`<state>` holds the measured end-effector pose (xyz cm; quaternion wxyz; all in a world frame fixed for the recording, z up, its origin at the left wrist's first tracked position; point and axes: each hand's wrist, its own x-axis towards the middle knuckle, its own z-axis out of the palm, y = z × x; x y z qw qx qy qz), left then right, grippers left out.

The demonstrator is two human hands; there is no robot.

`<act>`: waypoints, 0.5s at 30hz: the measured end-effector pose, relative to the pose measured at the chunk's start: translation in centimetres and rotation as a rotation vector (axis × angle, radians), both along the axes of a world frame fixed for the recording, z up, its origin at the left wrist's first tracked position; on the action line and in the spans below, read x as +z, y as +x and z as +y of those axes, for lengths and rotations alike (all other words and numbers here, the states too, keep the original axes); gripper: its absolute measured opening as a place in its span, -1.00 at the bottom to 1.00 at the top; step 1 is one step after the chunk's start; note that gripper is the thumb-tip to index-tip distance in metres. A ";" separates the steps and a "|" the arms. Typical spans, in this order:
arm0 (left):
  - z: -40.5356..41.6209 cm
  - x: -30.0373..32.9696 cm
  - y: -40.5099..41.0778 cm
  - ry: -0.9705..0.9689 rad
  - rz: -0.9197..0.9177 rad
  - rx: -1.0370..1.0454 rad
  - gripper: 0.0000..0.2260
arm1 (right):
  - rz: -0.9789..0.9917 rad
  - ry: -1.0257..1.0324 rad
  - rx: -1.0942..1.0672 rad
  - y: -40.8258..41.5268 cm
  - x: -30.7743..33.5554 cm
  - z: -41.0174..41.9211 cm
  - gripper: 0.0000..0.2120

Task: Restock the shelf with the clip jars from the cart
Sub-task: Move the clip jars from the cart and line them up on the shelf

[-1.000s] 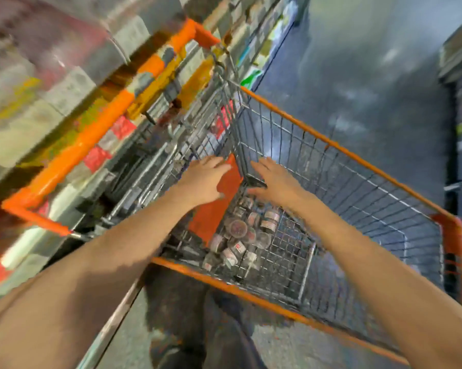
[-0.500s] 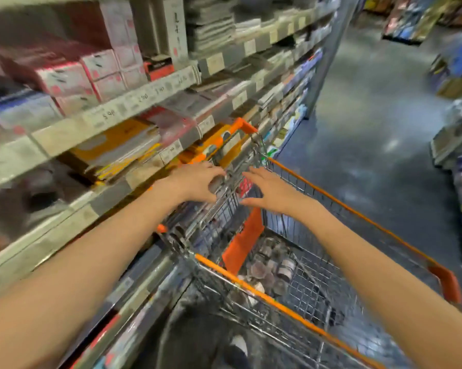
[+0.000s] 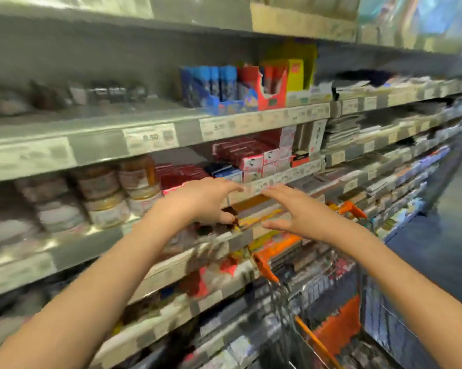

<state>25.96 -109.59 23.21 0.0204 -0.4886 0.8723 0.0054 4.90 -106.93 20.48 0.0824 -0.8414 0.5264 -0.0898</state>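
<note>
Both my arms reach out in front of me toward the grey metal shelving [image 3: 96, 153], and neither hand holds anything. My left hand [image 3: 197, 201] is raised in front of the second shelf, fingers stretched forward and loosely spread, thumb hanging below, its tip just at the shelf edge. My right hand [image 3: 299, 211] floats just beside it on the right, fingers straight and together, thumb spread wide underneath; the two hands are near each other but apart.

The round clear plastic clip jars [image 3: 110, 193] stand on the shelf to the left of my left hand, stacked two high. I can count about six of them with pale labels, though the ones farther left smear into blur and I cannot number them surely. To their right sit stacks of red and white small boxes [image 3: 251, 158], too many and too blurred to count.

On the shelf above I see two blue display boxes [image 3: 211, 86], one red display box [image 3: 269, 83] and one yellow box [image 3: 299, 73] in a row. White price tags [image 3: 149, 138] run along every shelf edge.

The one wire shopping cart with orange trim [image 3: 315, 339] is low and near on the right, its orange corner [image 3: 264, 267] below my right wrist. Its inside is too blurred for me to tell what lies in it.
</note>
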 end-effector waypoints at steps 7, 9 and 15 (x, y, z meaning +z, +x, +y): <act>3.5 5.8 5.9 -0.130 0.069 0.122 -0.41 | -0.014 -0.129 0.212 6.0 5.0 -0.5 -0.32; 3.9 7.5 7.1 -0.131 0.092 0.170 -0.43 | -0.015 -0.165 0.256 7.1 6.1 -1.4 -0.32; 4.1 11.3 9.8 -0.194 0.101 0.324 -0.45 | -0.037 -0.249 0.350 9.9 9.2 -4.4 -0.33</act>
